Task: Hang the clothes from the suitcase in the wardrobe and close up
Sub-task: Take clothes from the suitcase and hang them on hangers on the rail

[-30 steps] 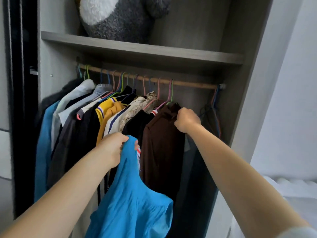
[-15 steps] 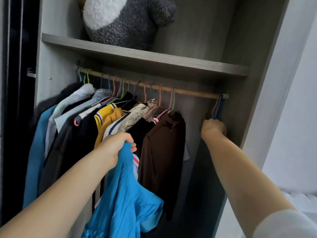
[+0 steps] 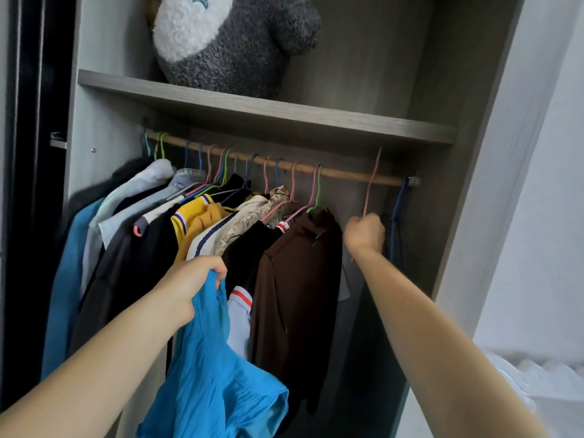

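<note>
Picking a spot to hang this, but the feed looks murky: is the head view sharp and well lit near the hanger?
Head view: hanger, right hand and top fairly sharp, softly lit; wardrobe below them in deep shadow; left edge nearly black; wide-angle lens bows the wardrobe's sides; no glare.

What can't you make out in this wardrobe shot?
Head view only:
pink hanger: lower part hidden behind the right hand gripping it.
blue garment, held by the left hand: hem cut off by the bottom edge.
plush toy: top cut off by the upper edge.
</note>
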